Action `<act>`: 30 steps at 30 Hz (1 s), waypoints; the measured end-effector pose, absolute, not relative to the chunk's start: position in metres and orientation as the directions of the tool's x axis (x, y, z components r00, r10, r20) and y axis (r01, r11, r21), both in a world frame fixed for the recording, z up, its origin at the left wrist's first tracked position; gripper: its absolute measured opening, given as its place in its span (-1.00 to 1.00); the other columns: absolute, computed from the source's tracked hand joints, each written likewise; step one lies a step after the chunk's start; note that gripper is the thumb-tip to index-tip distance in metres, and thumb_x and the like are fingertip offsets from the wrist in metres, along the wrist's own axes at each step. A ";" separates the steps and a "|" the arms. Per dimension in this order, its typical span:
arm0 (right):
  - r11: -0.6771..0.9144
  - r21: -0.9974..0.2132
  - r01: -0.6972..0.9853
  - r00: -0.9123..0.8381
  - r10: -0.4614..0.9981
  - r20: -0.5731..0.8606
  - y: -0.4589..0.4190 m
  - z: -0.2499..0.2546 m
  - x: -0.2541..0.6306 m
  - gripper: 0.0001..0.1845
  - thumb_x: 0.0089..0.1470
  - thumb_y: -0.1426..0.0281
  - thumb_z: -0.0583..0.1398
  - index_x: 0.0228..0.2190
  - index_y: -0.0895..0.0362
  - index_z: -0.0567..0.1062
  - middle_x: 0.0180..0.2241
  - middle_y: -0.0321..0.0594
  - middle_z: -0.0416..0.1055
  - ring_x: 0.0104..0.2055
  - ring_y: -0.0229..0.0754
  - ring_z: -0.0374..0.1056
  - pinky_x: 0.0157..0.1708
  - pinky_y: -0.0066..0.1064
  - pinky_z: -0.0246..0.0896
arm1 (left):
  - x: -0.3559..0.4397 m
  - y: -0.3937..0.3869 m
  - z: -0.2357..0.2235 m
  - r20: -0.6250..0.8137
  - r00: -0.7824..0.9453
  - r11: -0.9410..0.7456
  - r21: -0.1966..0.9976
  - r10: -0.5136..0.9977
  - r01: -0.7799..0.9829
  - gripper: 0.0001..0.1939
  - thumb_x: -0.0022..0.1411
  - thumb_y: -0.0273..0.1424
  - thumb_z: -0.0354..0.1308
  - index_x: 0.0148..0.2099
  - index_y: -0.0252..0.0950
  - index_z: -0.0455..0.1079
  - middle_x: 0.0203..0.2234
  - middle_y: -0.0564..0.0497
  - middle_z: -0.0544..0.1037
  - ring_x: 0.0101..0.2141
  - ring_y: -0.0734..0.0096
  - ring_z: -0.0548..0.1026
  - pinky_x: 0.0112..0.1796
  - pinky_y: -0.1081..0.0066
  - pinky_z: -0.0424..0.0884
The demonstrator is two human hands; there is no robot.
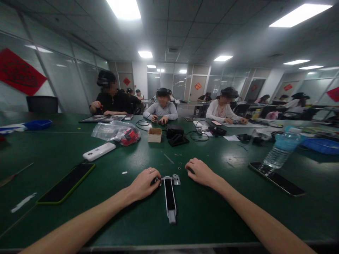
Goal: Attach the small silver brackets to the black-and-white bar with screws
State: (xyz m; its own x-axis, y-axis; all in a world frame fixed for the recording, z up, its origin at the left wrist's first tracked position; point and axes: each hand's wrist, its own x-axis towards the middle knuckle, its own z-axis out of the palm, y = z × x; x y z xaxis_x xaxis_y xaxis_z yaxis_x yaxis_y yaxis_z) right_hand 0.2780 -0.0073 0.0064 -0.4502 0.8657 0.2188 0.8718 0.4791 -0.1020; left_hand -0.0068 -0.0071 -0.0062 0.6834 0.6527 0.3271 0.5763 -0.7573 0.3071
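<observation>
A long piece with a black face, pale edges and a grey end [170, 197] lies on the green table, pointing towards me. Across its far end sits a metal fitting with a holed plate [176, 179] on the right side. My left hand [146, 182], with a ring on one finger, is closed around the fitting's left end, thumb and fingers pinching it. To the right, apart from the piece, my right hand [201, 171] rests on the table with loosely curled fingers; a gap shows between thumb and fingers, nothing visible in it. Small rings [179, 168] lie left of its fingertips.
Left are a green-edged phone [67, 183] and a white power bank [99, 152]. Right, a water bottle [282, 150] stands by another phone [277, 179]. Beyond lie a plastic bag [116, 132], a wooden box [154, 135] and a black stand [175, 134]. Several people sit opposite.
</observation>
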 end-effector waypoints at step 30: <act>0.540 -0.322 0.778 -0.501 0.841 0.204 -0.012 0.002 0.261 -0.83 0.18 0.41 0.04 -0.29 0.15 0.44 -0.23 -0.15 0.36 -0.17 -0.16 0.24 -0.17 -0.31 0.22 | -0.005 -0.010 -0.002 0.326 0.684 -0.757 0.298 0.653 0.581 -0.89 0.21 -0.45 0.02 -0.22 -0.29 0.34 -0.28 -0.04 0.47 -0.25 0.34 0.40 -0.19 0.36 0.34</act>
